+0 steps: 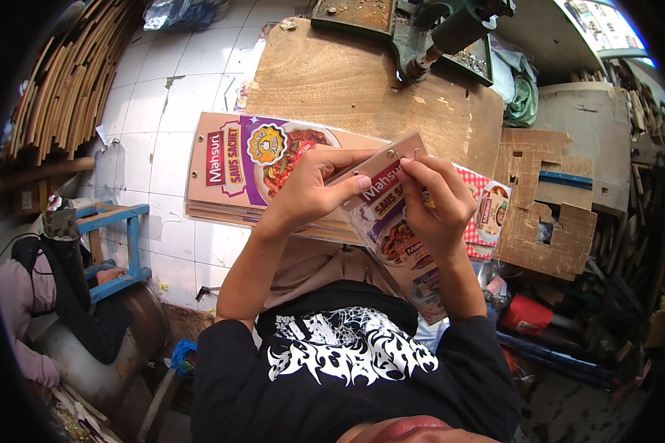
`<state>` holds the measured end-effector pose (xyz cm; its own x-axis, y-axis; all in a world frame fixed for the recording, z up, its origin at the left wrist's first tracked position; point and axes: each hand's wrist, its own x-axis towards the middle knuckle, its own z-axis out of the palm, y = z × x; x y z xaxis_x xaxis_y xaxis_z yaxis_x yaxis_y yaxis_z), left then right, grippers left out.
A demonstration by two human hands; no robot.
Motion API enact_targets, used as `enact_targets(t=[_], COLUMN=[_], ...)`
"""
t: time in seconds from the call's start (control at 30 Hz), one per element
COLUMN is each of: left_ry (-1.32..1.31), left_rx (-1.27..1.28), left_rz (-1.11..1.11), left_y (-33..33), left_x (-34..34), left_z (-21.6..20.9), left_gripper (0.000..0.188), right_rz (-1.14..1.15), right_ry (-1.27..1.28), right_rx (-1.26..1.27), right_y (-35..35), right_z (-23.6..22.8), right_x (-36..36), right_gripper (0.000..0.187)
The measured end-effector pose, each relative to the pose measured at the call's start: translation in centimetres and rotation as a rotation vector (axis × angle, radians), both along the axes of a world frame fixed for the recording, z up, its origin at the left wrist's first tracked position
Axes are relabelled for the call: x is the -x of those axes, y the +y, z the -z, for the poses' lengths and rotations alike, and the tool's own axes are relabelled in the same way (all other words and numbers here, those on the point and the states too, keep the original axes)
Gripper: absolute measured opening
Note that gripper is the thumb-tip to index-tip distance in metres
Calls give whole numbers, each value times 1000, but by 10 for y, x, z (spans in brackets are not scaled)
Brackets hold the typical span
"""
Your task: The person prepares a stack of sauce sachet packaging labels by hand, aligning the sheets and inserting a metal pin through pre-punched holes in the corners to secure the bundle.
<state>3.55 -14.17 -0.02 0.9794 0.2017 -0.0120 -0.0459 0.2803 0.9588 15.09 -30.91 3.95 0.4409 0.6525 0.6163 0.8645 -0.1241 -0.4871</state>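
My left hand (314, 184) grips a narrow printed display board (388, 214) near its top end, thumb on the front and fingers behind. The board tilts across my lap, its lower end toward my right forearm. At its top edge are metal eyelets and thin bent wire. My right hand (442, 199) is closed in a pinch at this edge, on what looks like a small wire hook (396, 154); the fingertips partly hide it. Beneath my hands lies a stack of similar printed boards (222, 188) with eyelets at the left end.
A wooden tabletop (310, 74) extends ahead, with a green hand press (436, 44) and trays of small metal parts (355, 15) at its far edge. A cut-out brown board (547, 199) lies right. Another person's sleeve (33, 284) shows left, by a blue frame (118, 221).
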Motion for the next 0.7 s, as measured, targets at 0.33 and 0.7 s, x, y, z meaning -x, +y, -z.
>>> enact_targets(t=[0.33, 0.7], left_ry=[-47, -45], left_rx=[-62, -102], left_rz=[-19, -50], left_y=[1, 3], left_x=[0, 3], left_z=[-1, -1], left_gripper=[42, 40], right_rz=[-70, -103], right_ry=[-86, -182], right_rx=[46, 108], right_y=[0, 5], right_z=[-1, 1], right_x=[1, 1], right_gripper=[32, 37])
